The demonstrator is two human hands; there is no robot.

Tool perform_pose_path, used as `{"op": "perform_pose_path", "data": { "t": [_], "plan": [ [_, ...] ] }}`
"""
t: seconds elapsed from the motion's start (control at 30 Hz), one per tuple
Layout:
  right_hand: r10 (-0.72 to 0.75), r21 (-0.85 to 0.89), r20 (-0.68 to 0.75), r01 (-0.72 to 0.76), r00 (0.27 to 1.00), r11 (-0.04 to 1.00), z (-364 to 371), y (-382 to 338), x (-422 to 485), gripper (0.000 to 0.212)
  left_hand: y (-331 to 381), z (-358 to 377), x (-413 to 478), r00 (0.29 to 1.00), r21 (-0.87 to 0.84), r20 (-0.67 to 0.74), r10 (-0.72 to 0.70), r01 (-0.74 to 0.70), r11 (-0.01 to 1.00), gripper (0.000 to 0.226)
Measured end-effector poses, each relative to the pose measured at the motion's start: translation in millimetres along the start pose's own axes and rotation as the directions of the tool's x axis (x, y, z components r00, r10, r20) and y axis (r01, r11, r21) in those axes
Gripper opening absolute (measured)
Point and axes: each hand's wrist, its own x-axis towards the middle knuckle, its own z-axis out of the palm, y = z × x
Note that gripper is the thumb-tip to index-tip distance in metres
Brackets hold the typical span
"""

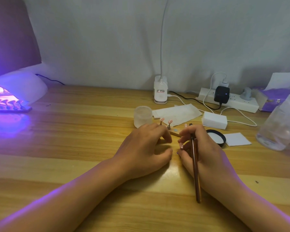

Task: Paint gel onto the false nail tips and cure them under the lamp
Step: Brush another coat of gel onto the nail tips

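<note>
A small wooden stand [175,132] lies at mid-table with pink false nail tips [170,121] raised on little pegs. My left hand [146,144] rests on the table with its curled fingers touching the stand's left end. My right hand [203,148] holds a brown brush [195,166] whose handle runs back toward me, and its fingertips pinch a pink nail tip [181,145]. At the far left the white curing lamp [22,87] glows violet, with a second row of tips [10,106] on a strip under it.
A frosted jar [143,115] stands behind my left hand; its black lid [216,137] lies right of my right hand. Paper wipes [177,113], a white block [214,121], a power strip [231,100], a desk-lamp clamp [160,91] and a clear bottle [281,124] crowd the right side.
</note>
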Motion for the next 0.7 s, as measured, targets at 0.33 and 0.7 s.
{"op": "perform_pose_path", "data": {
  "t": [0.33,0.7],
  "plan": [
    [0.020,0.016,0.019,-0.020,1.000,1.000,0,-2,0,0.047,-12,-2,6,0.870,-0.146,-0.387,-0.307,0.271,0.952,0.035],
    [0.004,0.007,0.053,-0.005,0.999,1.000,0,-2,0,0.048,-33,-6,16,0.821,-0.193,-0.143,-0.553,0.525,0.829,0.086]
  ]
}}
